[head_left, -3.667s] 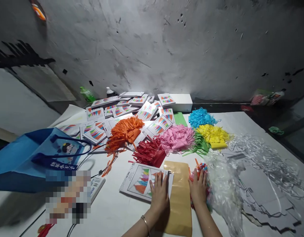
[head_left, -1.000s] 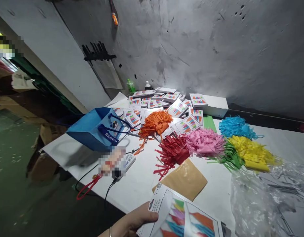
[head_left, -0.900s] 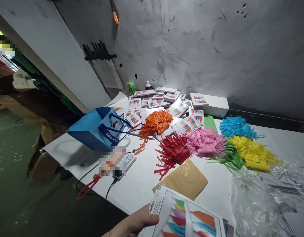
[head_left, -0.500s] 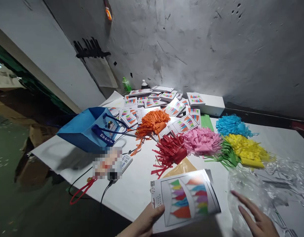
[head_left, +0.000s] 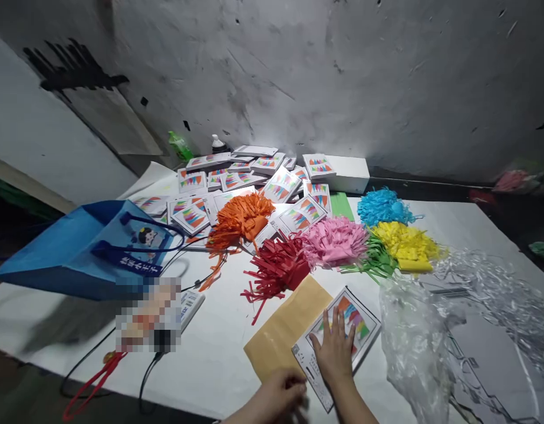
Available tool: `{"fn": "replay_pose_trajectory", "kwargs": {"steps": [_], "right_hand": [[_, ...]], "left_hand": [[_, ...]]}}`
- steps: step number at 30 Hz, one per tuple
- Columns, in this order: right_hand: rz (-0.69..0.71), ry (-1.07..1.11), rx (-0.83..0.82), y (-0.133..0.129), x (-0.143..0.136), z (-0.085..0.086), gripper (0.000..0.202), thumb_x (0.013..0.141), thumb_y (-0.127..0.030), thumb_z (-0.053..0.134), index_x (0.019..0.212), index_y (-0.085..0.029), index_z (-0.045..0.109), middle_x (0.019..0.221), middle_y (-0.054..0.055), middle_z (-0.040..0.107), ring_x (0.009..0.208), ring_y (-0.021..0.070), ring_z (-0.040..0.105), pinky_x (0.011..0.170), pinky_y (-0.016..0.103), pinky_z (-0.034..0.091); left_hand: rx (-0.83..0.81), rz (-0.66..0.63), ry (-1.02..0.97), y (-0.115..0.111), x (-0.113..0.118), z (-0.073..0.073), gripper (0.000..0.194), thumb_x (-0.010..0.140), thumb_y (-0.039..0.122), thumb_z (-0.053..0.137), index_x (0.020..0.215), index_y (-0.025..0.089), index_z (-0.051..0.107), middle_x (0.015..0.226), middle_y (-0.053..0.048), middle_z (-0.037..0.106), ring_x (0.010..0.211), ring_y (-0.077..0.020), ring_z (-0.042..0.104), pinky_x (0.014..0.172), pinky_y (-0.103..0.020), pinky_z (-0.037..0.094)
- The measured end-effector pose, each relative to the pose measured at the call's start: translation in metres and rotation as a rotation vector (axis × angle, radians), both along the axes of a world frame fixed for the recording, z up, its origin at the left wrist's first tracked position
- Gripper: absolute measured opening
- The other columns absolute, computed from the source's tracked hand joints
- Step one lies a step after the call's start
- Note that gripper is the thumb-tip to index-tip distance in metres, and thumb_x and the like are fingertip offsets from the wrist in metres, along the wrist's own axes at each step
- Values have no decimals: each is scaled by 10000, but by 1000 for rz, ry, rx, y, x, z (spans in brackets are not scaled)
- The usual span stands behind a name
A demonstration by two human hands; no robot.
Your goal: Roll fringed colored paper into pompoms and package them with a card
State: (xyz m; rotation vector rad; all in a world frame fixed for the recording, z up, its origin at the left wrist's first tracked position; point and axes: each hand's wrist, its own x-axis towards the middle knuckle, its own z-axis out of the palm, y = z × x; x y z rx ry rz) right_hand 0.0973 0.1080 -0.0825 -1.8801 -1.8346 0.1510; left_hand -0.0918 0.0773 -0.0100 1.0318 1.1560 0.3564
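A flat white packet [head_left: 313,368] printed with colourful tassels lies slanted on the table, partly over a brown paper envelope [head_left: 272,341]. My right hand [head_left: 336,350] rests flat on the packet's printed face, fingers spread. By the packet's lower left edge, over the near end of the envelope, is my left hand [head_left: 283,391], its fingers curled in with nothing visible in them. Just beyond the envelope sit bundles of red paper tassels [head_left: 283,265] and pink paper tassels [head_left: 333,238].
Similar packets [head_left: 280,185] are heaped by the wall, near an orange tassel bundle [head_left: 243,218]. Yellow tassels [head_left: 406,244] and blue tassels [head_left: 382,206] lie to the right. Clear plastic bags [head_left: 411,347] spread at right. A blue bag [head_left: 72,253] and a cabled white device [head_left: 191,306] occupy the left.
The packet has gone from my left hand down onto the table. My right hand has moved left onto it, and my left hand has let go. The view has swung right.
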Motion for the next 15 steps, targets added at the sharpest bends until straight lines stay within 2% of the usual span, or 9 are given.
{"fn": "replay_pose_trajectory", "kwargs": {"steps": [2,4,6,8,10,12,13,14,15], "right_hand": [[3,23,5,0,-2,-1,681,945,-528,490,1492,-135,387,1590,252,233,1497,395,124,1090,768,53],[1,63,20,3,-5,0,668,931,-474,538,1494,-148,387,1589,246,245,1496,393,129,1099,759,49],[4,120,40,4,-2,3,607,924,-402,563,1476,-192,424,1583,208,297,1489,369,193,1128,721,96],[-12,196,67,0,9,9,535,928,-357,556,1443,-243,469,1568,151,363,1474,332,267,1154,653,197],[-110,291,109,-10,28,17,562,946,-359,528,1477,-228,402,1569,158,357,1471,323,280,1149,612,274],[-263,406,149,-25,49,23,671,976,-384,475,1546,-164,200,1553,232,349,1449,332,330,1107,599,357],[-321,470,157,-33,57,25,695,993,-396,435,1555,-140,115,1511,260,403,1398,328,422,1058,571,431],[-348,537,151,-40,62,27,684,1005,-411,401,1549,-133,94,1435,261,500,1302,314,544,981,520,514],[-344,604,132,-46,65,28,642,1009,-433,386,1532,-142,153,1320,230,613,1161,294,656,878,456,581]], "left_hand": [[136,67,75,25,5,3,308,809,411,627,1010,182,668,971,-87,678,938,-270,620,887,-390,472],[254,96,129,51,22,2,335,815,366,610,1099,190,628,1191,-127,608,1167,-304,520,1047,-423,371],[327,81,155,74,45,-2,356,752,298,658,1090,191,623,1230,-135,575,1239,-328,448,1108,-450,297],[349,41,161,90,64,-7,368,665,219,700,1025,180,635,1147,-129,604,1203,-348,463,1099,-484,297],[334,1,149,95,74,-13,361,614,174,712,968,163,639,1047,-116,634,1120,-353,516,1054,-509,344],[299,-32,114,90,74,-15,326,629,191,712,944,150,637,990,-106,657,1039,-341,569,994,-508,404],[277,-47,84,84,71,-14,313,650,220,713,945,147,638,973,-103,669,1007,-333,592,961,-497,436],[255,-63,49,77,66,-12,316,677,261,712,963,146,639,973,-102,681,988,-326,613,933,-480,464],[235,-84,9,69,61,-7,342,711,312,705,1004,149,640,996,-102,693,989,-319,629,913,-461,487]]}}
